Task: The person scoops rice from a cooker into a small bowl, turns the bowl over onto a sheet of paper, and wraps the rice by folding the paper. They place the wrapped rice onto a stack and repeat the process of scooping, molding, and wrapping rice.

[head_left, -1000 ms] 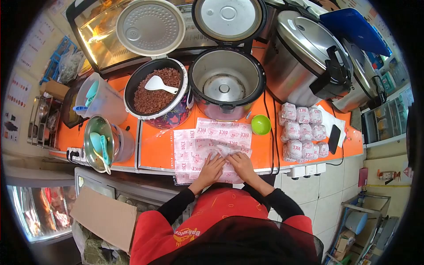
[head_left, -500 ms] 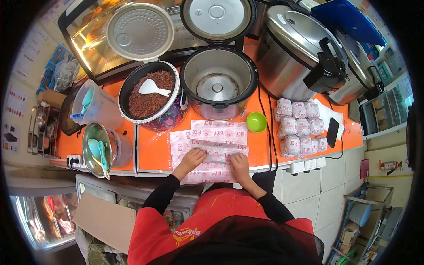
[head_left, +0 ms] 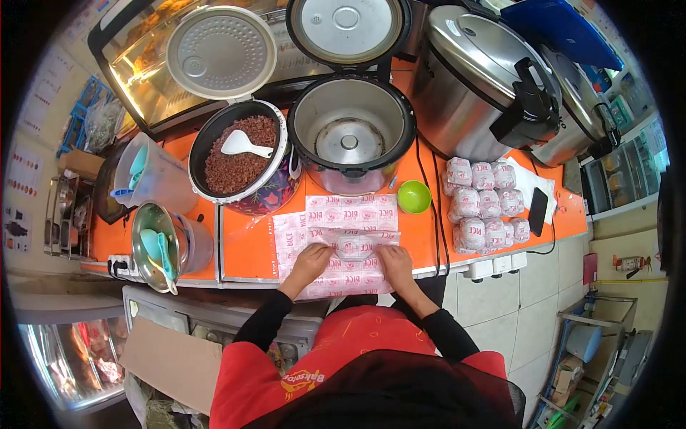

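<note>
Head view, left to right: clear plastic pitcher (head_left: 153,175) with teal utensils at far left of the orange counter (head_left: 246,239), steel pot (head_left: 166,244) with teal spoons just below it. Open rice cooker (head_left: 239,154) holds reddish-brown rice with a white paddle (head_left: 243,144) lying on top. Next to it, an empty open cooker (head_left: 350,132). In front of both, sheets of pink-printed rice wrapping paper (head_left: 350,211) spread flat. Left hand (head_left: 309,261) fingers curled, pinching the left end of a half-folded wrapper (head_left: 355,245) near the counter's front edge. Right hand (head_left: 396,261) pinches its right end the same way. Green bowl (head_left: 414,196) just right of the papers. Wrapped rice packets (head_left: 482,207) stacked further right, black phone (head_left: 538,212) beside them, closed steel cooker (head_left: 486,79) behind.
</note>
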Motion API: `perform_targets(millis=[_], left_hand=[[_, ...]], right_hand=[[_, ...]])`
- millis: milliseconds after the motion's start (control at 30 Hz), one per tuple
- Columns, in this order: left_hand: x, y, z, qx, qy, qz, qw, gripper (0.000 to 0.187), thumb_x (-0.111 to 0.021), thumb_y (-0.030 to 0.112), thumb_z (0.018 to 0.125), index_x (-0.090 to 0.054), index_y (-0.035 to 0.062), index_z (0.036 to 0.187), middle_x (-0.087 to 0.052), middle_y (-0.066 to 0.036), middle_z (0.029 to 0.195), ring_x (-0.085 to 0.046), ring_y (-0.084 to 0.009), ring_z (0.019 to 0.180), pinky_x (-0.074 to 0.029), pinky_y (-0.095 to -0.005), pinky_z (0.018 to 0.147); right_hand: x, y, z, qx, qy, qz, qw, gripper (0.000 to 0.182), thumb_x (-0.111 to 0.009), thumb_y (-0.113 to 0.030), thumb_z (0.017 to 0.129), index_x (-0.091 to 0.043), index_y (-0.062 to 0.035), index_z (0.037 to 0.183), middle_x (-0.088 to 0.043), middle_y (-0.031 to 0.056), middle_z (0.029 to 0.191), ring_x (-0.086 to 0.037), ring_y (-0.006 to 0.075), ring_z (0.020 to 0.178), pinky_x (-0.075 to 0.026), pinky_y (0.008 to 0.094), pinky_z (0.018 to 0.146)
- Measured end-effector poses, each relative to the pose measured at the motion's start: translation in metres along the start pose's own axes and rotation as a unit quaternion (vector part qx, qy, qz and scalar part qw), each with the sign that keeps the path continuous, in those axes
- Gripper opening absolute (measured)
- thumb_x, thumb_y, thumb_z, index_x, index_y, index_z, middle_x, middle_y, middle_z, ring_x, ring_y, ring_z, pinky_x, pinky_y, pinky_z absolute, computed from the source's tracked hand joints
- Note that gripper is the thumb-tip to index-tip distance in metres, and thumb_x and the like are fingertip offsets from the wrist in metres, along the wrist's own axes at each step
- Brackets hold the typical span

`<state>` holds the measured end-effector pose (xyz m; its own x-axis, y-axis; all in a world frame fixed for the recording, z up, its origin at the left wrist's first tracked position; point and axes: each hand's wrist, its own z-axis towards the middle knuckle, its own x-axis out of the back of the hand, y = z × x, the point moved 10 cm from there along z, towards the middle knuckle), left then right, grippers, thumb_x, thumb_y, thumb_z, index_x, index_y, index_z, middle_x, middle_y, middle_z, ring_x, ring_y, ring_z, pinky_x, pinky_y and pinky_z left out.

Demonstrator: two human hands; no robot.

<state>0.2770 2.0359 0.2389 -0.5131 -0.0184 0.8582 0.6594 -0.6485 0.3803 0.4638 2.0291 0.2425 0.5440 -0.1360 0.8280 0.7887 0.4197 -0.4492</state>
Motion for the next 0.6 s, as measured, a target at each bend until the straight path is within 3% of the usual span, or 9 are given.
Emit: perform_targets(millis=[67, 167, 267, 333, 367, 400, 433, 533, 600], left_hand=[[-0.008, -0.012, 0.007, 0.094, -0.007, -0.017, 0.995, 0.049, -0.068, 0.012, 0.066, -0.054, 0.0019, 0.112, -0.058, -0.012, 0.086, -0.058, -0.0264, 0.082, -0.049, -0.0364, 0.073], [0.014, -0.004, 0.047, 0.155, -0.022, 0.028, 0.987, 0.053, -0.068, 0.012, 0.066, -0.052, 0.0039, 0.116, -0.054, -0.012, 0.092, -0.055, -0.0256, 0.085, -0.048, -0.0391, 0.073], [0.029, -0.003, 0.076, 0.160, -0.105, 0.121, 0.974, 0.054, -0.069, 0.015, 0.066, -0.053, 0.0050, 0.117, -0.051, -0.013, 0.109, -0.052, -0.0252, 0.102, -0.045, -0.0405, 0.084], [-0.002, -0.011, 0.070, 0.069, -0.150, 0.130, 0.978, 0.054, -0.069, 0.015, 0.067, -0.053, 0.0053, 0.117, -0.052, -0.013, 0.114, -0.048, -0.0247, 0.111, -0.042, -0.0403, 0.091], [-0.015, -0.012, 0.068, 0.022, -0.171, 0.134, 0.976, 0.053, -0.068, 0.016, 0.067, -0.053, 0.0055, 0.117, -0.052, -0.013, 0.116, -0.046, -0.0245, 0.115, -0.040, -0.0402, 0.094], [-0.022, -0.016, 0.063, 0.063, -0.195, 0.088, 0.975, 0.049, -0.066, 0.015, 0.068, -0.055, 0.0026, 0.114, -0.052, -0.012, 0.121, -0.043, -0.0247, 0.120, -0.034, -0.0398, 0.101], [-0.026, -0.018, 0.055, 0.085, -0.170, 0.077, 0.979, 0.049, -0.065, 0.015, 0.068, -0.055, 0.0007, 0.113, -0.053, -0.013, 0.120, -0.042, -0.0254, 0.121, -0.032, -0.0408, 0.102], [-0.044, -0.016, 0.019, 0.121, -0.097, 0.086, 0.984, 0.049, -0.062, 0.016, 0.070, -0.052, -0.0055, 0.114, -0.052, -0.017, 0.120, -0.041, -0.0284, 0.122, -0.029, -0.0436, 0.104], [-0.041, 0.002, 0.006, 0.105, -0.046, 0.153, 0.982, 0.052, -0.058, 0.016, 0.072, -0.048, -0.0102, 0.116, -0.048, -0.021, 0.124, -0.039, -0.0317, 0.123, -0.027, -0.0449, 0.105]], right_hand=[[-0.009, 0.005, 0.011, -0.038, -0.023, -0.037, 0.998, 0.032, -0.065, -0.015, 0.072, -0.057, -0.0114, 0.103, -0.060, 0.0051, 0.088, -0.058, 0.0233, 0.078, -0.043, 0.0382, 0.076], [-0.009, -0.003, 0.037, -0.044, -0.052, -0.103, 0.992, 0.041, -0.065, -0.015, 0.071, -0.053, -0.0121, 0.110, -0.060, 0.0067, 0.089, -0.057, 0.0237, 0.083, -0.041, 0.0391, 0.078], [0.014, -0.023, 0.067, 0.026, -0.030, -0.155, 0.987, 0.048, -0.064, -0.014, 0.069, -0.051, -0.0107, 0.115, -0.060, 0.0097, 0.095, -0.055, 0.0246, 0.096, -0.038, 0.0387, 0.086], [0.025, -0.035, 0.078, 0.094, 0.008, -0.145, 0.985, 0.051, -0.064, -0.012, 0.068, -0.050, -0.0091, 0.117, -0.060, 0.0124, 0.102, -0.053, 0.0254, 0.104, -0.036, 0.0386, 0.091], [0.008, -0.025, 0.073, 0.075, -0.036, -0.121, 0.989, 0.052, -0.063, -0.011, 0.069, -0.049, -0.0082, 0.118, -0.059, 0.0137, 0.105, -0.053, 0.0262, 0.105, -0.036, 0.0390, 0.092], [-0.018, -0.012, 0.063, 0.056, -0.080, -0.096, 0.991, 0.053, -0.062, -0.010, 0.069, -0.048, -0.0074, 0.119, -0.058, 0.0151, 0.108, -0.052, 0.0270, 0.106, -0.036, 0.0393, 0.093], [-0.036, -0.003, 0.053, 0.037, -0.124, -0.071, 0.989, 0.054, -0.061, -0.009, 0.069, -0.047, -0.0065, 0.121, -0.057, 0.0165, 0.110, -0.052, 0.0279, 0.107, -0.036, 0.0396, 0.094], [-0.027, -0.006, 0.034, -0.056, -0.090, 0.034, 0.994, 0.053, -0.055, -0.003, 0.072, -0.044, -0.0016, 0.123, -0.054, 0.0195, 0.115, -0.050, 0.0315, 0.109, -0.037, 0.0416, 0.095], [-0.017, -0.018, 0.027, -0.044, -0.039, 0.037, 0.998, 0.053, -0.050, 0.001, 0.073, -0.042, 0.0004, 0.125, -0.053, 0.0198, 0.117, -0.049, 0.0329, 0.111, -0.038, 0.0414, 0.095]])
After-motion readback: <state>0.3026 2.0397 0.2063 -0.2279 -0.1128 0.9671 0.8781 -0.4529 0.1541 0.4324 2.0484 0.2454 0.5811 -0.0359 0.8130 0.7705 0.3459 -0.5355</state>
